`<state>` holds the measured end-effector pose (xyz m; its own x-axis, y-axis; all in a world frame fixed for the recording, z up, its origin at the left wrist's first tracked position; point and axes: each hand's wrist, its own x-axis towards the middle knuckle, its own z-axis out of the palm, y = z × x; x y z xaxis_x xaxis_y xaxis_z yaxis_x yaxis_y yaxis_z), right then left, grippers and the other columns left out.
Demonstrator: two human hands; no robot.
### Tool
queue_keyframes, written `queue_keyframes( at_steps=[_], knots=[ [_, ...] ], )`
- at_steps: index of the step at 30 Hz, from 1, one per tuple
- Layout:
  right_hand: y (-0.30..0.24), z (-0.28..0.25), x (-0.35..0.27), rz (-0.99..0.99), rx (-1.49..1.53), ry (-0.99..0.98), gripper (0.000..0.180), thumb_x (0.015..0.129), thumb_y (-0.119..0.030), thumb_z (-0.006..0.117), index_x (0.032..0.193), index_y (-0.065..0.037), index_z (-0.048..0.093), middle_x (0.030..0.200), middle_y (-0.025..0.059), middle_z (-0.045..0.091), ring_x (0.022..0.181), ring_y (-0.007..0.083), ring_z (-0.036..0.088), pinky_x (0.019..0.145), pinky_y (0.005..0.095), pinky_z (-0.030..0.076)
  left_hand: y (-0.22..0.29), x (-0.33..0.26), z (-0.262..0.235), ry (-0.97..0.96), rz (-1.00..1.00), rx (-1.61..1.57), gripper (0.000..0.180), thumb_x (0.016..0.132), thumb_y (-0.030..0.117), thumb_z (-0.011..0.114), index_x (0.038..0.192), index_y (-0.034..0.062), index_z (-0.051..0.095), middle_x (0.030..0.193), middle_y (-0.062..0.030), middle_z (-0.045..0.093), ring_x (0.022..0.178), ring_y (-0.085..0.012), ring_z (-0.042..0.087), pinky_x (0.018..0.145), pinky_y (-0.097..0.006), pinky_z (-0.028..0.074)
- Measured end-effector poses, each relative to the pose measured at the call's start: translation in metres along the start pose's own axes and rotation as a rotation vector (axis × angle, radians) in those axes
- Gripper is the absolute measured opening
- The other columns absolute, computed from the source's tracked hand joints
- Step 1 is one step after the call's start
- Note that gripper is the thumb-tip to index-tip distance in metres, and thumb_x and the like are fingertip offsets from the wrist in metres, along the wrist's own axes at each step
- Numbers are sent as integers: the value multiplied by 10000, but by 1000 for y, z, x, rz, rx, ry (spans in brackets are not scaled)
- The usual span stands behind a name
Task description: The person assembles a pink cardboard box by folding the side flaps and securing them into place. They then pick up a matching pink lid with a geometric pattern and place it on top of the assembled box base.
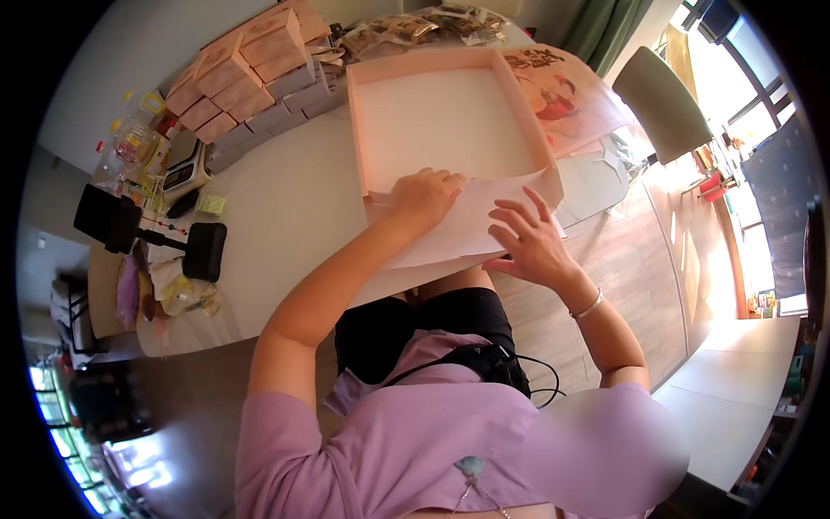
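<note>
A shallow pale pink box (354,130), open at the top, lies on the table in front of me. Over its near side spreads a thin whitish sheet (450,233), which reaches toward the table's front edge. My left hand (424,201) is closed on the sheet at the near side of the box, its fingers bent and its palm down. To the right, my right hand (534,242) hovers at the sheet's right part, fingers spread apart and thumb near the table edge. Whether its fingertips touch the sheet, I cannot tell.
Stacked pink and grey boxes (246,73) stand at the back left. A printed pink lid or panel (562,95) lies right of the box. Toward the left are a black stand (205,251), a small white device (184,169) and bottles (130,143). A chair (661,104) stands at right.
</note>
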<state>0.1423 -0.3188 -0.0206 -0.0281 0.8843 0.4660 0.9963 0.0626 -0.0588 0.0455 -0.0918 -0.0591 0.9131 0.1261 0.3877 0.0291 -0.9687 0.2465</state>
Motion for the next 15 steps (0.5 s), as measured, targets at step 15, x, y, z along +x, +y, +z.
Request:
queue_keyframes(
  at_steps=[15],
  knots=[
    [65,-35,-30,394,-155,103,443,798,67,579,1193,-115,666,1196,72,650,940,282,650,884,418,525,-4,6,-12,-132,-28,-136,178,924,217,646,1043,204,779,936,-4,679,905,-238,654,750,-398,545]
  ],
)
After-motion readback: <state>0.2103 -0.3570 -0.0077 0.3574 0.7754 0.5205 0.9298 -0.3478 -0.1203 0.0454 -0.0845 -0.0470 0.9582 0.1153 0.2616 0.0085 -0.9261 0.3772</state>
